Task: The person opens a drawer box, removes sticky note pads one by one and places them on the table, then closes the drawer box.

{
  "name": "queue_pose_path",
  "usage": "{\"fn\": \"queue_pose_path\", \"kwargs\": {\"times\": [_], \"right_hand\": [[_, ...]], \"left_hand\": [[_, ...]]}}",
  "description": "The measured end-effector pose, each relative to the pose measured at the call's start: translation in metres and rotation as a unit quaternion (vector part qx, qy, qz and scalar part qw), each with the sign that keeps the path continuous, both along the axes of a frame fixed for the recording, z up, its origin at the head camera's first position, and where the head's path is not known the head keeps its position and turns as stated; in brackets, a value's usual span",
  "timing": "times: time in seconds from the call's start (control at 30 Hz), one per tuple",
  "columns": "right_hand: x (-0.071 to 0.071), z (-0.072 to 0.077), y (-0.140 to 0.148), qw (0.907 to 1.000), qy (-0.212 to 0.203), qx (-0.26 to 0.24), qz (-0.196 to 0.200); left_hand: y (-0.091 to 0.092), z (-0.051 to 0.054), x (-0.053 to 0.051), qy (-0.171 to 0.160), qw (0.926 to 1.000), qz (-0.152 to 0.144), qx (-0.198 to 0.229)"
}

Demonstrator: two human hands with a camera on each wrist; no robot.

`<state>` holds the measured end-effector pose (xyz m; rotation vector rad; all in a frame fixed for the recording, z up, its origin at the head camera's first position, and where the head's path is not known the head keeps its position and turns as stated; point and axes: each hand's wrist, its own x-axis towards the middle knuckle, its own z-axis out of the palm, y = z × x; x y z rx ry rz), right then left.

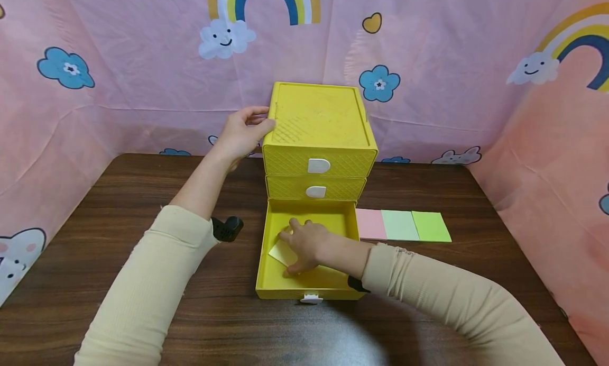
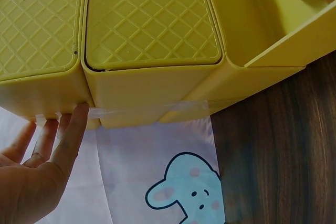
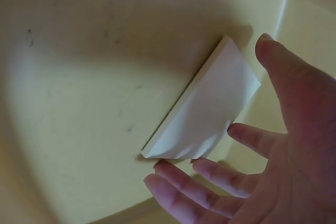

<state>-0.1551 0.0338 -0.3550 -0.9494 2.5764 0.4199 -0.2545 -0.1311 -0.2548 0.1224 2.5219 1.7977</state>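
Observation:
A yellow drawer cabinet [image 1: 320, 117] stands on the table, its bottom drawer [image 1: 266, 273] pulled out. My left hand [image 1: 242, 133] rests against the cabinet's upper left side; in the left wrist view that hand [image 2: 44, 174] touches the side with its fingertips. Inside the open drawer, my right hand [image 1: 306, 244] reaches over a pale yellow sticky-note pad [image 1: 282, 254]. The right wrist view has the pad [image 3: 202, 106] lying askew on the drawer floor. There, the right hand's fingers [image 3: 215, 177] are spread around its near edges, thumb apart from it.
Pink [image 1: 371, 224], mint [image 1: 399, 225] and lime green [image 1: 430, 226] sticky-note pads lie in a row right of the cabinet on the dark wooden table [image 1: 214, 302]. Two upper drawers with white handles [image 1: 319, 166] are closed. A pink patterned cloth [image 1: 157, 64] hangs behind.

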Motion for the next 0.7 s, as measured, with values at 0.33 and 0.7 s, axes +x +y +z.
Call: {"fn": "queue_pose_path", "kwargs": {"times": [0.33, 0.7], "right_hand": [[0.0030, -0.0057, 0.0010, 0.9984, 0.047, 0.020, 0.025], [0.0022, -0.0064, 0.0031, 0.9960, 0.058, 0.023, 0.064]], "left_hand": [[0.0006, -0.0003, 0.0001, 0.000, 1.0000, 0.002, 0.001], [0.0000, 0.0001, 0.0004, 0.001, 1.0000, 0.004, -0.005]]}}
